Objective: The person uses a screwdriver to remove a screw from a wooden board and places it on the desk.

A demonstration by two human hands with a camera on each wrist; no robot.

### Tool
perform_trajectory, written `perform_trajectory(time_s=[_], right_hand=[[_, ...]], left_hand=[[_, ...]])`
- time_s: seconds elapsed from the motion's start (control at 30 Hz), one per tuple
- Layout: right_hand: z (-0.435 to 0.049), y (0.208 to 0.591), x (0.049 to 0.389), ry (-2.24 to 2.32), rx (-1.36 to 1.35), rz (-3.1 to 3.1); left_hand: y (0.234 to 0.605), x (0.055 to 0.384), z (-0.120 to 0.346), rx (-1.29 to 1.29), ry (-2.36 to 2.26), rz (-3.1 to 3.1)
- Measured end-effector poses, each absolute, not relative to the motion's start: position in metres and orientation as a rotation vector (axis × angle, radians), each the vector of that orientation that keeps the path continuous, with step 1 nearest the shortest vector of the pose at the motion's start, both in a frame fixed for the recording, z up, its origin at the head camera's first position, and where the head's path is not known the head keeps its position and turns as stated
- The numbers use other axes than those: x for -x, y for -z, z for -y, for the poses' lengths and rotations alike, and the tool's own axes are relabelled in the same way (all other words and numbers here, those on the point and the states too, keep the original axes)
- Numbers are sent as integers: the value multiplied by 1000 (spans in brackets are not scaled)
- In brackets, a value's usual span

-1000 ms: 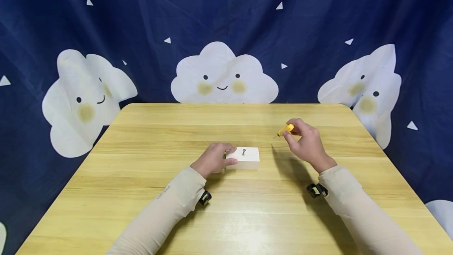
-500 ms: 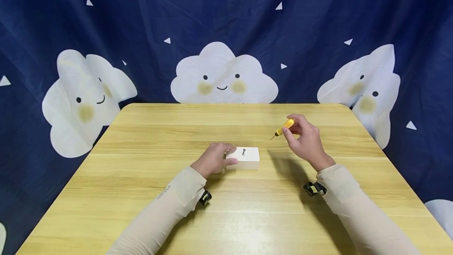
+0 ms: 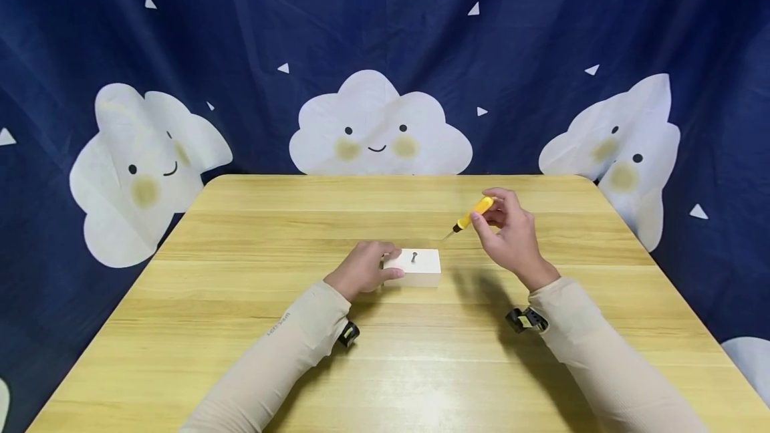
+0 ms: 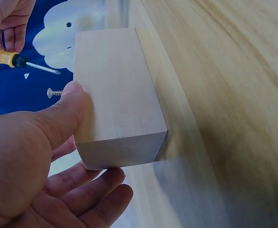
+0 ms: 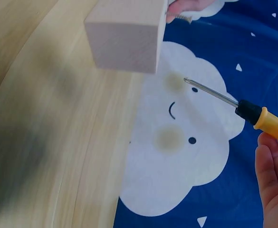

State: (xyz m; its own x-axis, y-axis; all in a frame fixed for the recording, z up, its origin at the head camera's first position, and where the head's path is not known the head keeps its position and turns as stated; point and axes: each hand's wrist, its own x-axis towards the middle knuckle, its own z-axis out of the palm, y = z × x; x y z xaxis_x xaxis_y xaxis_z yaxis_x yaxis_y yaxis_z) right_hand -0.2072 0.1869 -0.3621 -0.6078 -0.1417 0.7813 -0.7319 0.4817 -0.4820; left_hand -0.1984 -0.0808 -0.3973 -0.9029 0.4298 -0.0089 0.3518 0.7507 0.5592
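A pale wooden block (image 3: 421, 262) lies on the table, and my left hand (image 3: 363, 268) grips its left end between thumb and fingers. From the block's top stands a screw (image 4: 54, 93), its head and part of its thread exposed. My right hand (image 3: 511, 229) pinches a screwdriver (image 3: 476, 212) with a yellow handle and black collar, held in the air to the right of the block. The screwdriver's metal shaft (image 5: 210, 91) slants down and left toward the block, its tip apart from the screw. In the left wrist view the thumb lies close beside the screw.
The light wood table (image 3: 252, 232) extends around the block on all sides. Behind its far edge hangs a dark blue curtain (image 3: 252, 32) with white clouds and small triangles. A black wrist camera (image 3: 349, 334) sits at the left cuff, another wrist camera (image 3: 526, 320) at the right.
My right hand has moved left with the screwdriver, bringing its tip nearer the block; more of the handle and shaft shows. The left hand and block have stayed in place.
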Motion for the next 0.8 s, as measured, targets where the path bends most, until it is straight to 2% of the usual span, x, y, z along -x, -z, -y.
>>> perform_trajectory(time_s=[0.27, 0.53, 0.8], right_hand=[[-161, 333, 185, -1110, -790, 2001], [-151, 326, 179, -1142, -824, 2008], [-155, 352, 198, -1176, -847, 2007]], left_hand=[[397, 198, 81, -628, -877, -2815], [398, 199, 81, -653, -888, -2832], [399, 199, 81, -660, -877, -2833]])
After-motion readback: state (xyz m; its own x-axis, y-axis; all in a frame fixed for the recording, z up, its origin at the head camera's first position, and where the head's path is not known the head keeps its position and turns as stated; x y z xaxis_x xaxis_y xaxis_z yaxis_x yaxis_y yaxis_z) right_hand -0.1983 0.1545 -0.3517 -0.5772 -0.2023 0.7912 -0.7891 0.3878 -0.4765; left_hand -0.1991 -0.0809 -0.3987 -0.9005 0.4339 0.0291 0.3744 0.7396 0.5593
